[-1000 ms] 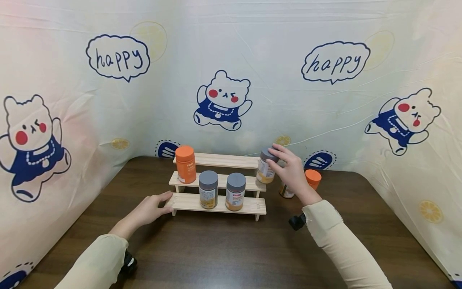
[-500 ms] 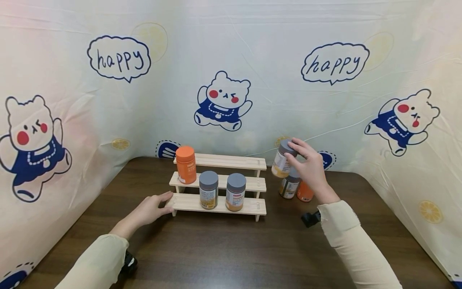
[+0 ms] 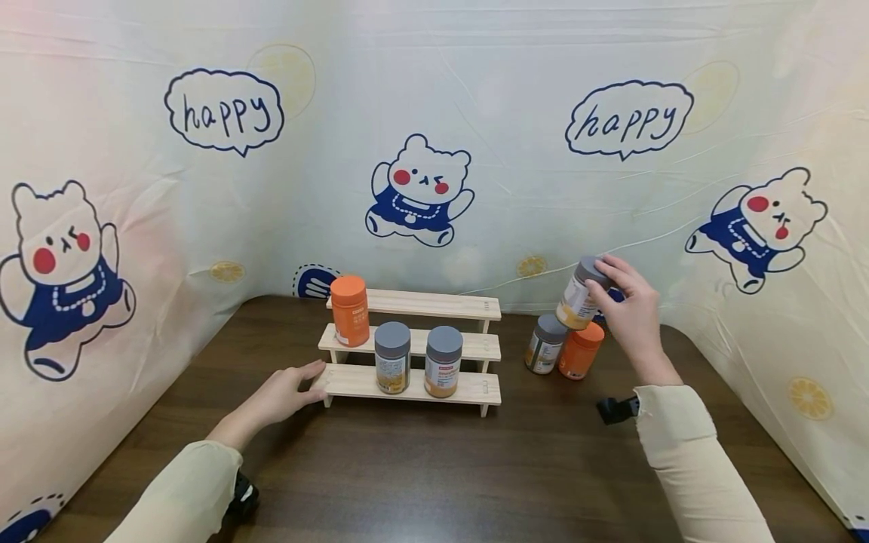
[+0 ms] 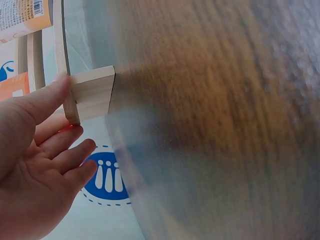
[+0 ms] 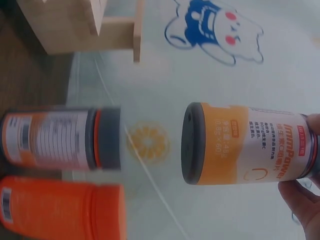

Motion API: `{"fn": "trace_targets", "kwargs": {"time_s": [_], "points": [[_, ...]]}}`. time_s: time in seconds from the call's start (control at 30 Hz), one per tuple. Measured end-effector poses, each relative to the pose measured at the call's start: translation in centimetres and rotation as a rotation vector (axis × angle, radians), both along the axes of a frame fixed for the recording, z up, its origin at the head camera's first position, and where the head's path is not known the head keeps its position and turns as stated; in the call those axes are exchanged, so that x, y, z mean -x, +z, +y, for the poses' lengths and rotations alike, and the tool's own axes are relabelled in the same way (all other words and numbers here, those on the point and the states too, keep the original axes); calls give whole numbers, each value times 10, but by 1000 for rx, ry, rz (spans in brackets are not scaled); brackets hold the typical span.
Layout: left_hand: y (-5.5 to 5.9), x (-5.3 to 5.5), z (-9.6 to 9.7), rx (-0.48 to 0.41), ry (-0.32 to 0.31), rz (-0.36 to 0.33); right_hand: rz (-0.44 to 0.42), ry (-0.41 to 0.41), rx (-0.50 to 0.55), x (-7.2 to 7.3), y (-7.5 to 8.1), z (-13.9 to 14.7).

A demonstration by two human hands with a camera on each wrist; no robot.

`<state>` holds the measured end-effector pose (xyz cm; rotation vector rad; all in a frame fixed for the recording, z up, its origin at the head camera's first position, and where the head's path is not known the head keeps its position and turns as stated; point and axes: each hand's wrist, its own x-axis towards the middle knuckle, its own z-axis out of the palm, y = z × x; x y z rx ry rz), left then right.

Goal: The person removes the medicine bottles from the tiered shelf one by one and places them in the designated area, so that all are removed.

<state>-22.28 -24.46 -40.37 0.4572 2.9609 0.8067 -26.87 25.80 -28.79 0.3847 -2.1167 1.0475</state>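
My right hand [image 3: 631, 305] grips a vitamin bottle [image 3: 577, 294] by its grey cap and holds it tilted in the air. Below it, a grey-capped bottle [image 3: 545, 345] and an orange bottle [image 3: 581, 351] stand side by side on the table. In the right wrist view, the held bottle [image 5: 250, 144] shows a white and yellow label. My left hand [image 3: 281, 394] pinches the left end of the lowest step of a three-step wooden display rack [image 3: 414, 385]. In the left wrist view, thumb and forefinger of the left hand [image 4: 50, 150] meet the board's end [image 4: 70, 107].
An orange bottle [image 3: 350, 311] stands at the left of the middle step. Two grey-capped bottles, one left [image 3: 392, 358] and one right [image 3: 443, 362], occupy the lowest step. Behind the brown table [image 3: 407, 467] hangs a printed cloth [image 3: 516, 90].
My right hand has carried the grey-capped vitamin bottle from the rack's middle step up and to the right, above the two table bottles. The left hand has stayed at the rack.
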Motion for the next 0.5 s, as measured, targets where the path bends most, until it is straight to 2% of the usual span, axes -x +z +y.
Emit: {"fn": "trace_targets", "kwargs": {"time_s": [0.2, 0.5], "points": [[0, 0, 1, -3, 0, 5, -30, -73, 45, 1, -4, 23], [-2, 1, 0, 0, 5, 0, -13, -191, 98, 2, -15, 51]]}}
